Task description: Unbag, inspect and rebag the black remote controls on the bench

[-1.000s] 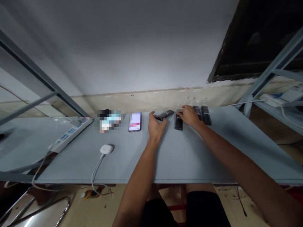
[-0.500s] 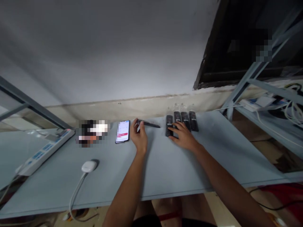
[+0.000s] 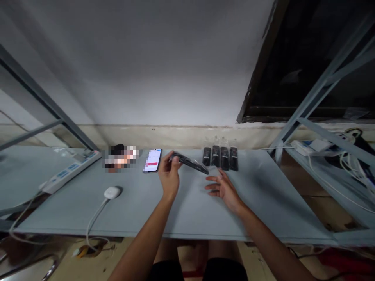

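Observation:
My left hand (image 3: 169,173) is closed on one end of a long black remote in a clear plastic sleeve (image 3: 190,162), held above the grey table (image 3: 187,210). My right hand (image 3: 222,187) hovers just below the remote's free end, fingers apart and holding nothing. Several more bagged black remotes (image 3: 220,157) lie side by side at the table's far edge, beyond my right hand. A phone with a lit screen (image 3: 152,160) lies just left of my left hand.
A white power strip (image 3: 70,171) lies at the left, and a small white puck with a cable (image 3: 112,192) sits nearer me. Grey metal shelf frames stand at both sides; the right shelf (image 3: 322,146) holds cables and adapters. A wall runs behind the table.
My left hand has lifted the bagged remote off the table and tilted it. My right hand left the row of remotes and drew back toward the lifted one.

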A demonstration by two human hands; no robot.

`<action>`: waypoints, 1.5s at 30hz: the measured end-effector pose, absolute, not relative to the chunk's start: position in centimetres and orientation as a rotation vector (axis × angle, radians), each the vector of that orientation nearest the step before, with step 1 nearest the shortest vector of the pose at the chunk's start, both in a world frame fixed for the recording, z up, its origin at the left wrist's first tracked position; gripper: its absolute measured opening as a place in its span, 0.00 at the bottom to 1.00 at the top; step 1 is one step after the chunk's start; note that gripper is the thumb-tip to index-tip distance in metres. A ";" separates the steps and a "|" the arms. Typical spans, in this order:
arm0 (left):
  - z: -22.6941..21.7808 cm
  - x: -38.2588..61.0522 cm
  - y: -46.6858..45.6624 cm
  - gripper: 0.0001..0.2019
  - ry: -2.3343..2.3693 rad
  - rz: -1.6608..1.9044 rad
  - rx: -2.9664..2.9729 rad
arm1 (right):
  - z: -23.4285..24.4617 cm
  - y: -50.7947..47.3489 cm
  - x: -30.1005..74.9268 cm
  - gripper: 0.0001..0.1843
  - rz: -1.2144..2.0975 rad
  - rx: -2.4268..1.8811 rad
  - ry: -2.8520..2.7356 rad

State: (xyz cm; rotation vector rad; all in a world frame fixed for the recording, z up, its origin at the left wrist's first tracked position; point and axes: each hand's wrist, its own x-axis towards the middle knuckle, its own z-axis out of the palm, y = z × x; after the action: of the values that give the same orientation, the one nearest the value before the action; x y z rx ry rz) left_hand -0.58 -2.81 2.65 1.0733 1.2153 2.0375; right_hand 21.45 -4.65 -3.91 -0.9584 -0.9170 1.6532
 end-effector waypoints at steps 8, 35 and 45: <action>3.8 5.8 -6.4 0.19 1.061 1.726 1.307 | -4.0 -7.0 25.7 0.21 2.024 -0.726 -0.541; 0.5 -2.1 -10.7 0.26 1.464 1.449 2.443 | -4.4 -9.6 24.4 0.27 1.686 -0.934 -0.961; 0.3 0.1 -8.6 0.26 1.160 0.382 2.858 | -4.3 -10.0 24.7 0.30 1.693 -1.030 -1.138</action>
State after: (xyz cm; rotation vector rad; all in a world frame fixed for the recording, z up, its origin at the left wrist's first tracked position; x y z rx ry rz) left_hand 0.12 -8.63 0.32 2.8580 1.1602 0.3824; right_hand 24.70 -9.95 -4.33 -1.0298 -1.1375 1.6932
